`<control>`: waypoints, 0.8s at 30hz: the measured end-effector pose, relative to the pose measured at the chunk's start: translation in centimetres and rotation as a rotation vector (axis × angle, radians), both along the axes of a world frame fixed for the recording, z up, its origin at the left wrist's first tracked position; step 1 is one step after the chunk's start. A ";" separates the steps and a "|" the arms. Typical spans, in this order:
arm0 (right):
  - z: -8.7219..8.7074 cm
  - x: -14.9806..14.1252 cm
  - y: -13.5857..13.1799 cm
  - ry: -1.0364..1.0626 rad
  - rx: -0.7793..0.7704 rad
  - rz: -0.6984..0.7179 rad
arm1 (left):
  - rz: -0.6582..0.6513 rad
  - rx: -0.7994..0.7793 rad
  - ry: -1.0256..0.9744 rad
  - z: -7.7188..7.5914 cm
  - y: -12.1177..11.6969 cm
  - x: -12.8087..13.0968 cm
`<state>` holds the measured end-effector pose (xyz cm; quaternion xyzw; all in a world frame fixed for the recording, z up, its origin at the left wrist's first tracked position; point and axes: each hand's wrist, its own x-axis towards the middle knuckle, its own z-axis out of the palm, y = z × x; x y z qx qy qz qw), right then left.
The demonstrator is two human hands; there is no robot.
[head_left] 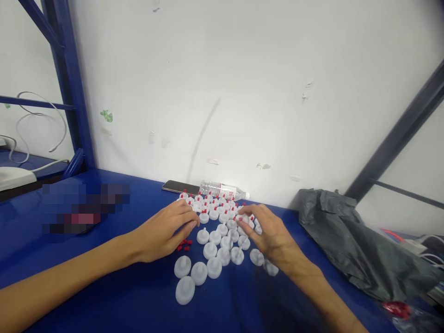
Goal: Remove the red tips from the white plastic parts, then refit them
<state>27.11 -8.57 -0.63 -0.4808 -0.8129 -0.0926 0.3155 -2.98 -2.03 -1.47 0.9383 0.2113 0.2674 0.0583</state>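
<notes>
Caps [210,252] stand upright, nozzles [204,230] up, between both hands [168,231] [270,231].

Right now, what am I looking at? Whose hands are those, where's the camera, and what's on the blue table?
There's no robot here, just a person's left hand and right hand. The one picture comes from a camera on their head, looking forward and down. On the blue table are many round white caps, some with red tips, a few loose red bits, a clear bottle lying down, and a phone. The right fingertips are at a red-tipped cap; I can't tell whether either hand holds anything.
</notes>
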 end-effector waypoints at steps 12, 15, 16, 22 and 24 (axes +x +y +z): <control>-0.4 -5.0 -2.1 -0.105 0.193 0.338 | -0.116 0.441 0.014 -0.2 -3.5 1.8; -0.6 -5.3 -2.3 -0.088 0.184 0.345 | -0.091 0.537 0.050 -0.6 -3.7 1.9; -0.8 -5.2 -2.3 -0.075 0.164 0.347 | -0.072 0.542 0.056 -0.6 -3.7 1.9; -0.9 -5.3 -2.2 -0.024 0.175 0.319 | -0.053 0.472 0.035 0.1 -3.5 1.9; -0.7 -5.7 -2.2 -0.034 0.233 0.294 | -0.054 0.370 -0.029 0.3 -3.7 2.3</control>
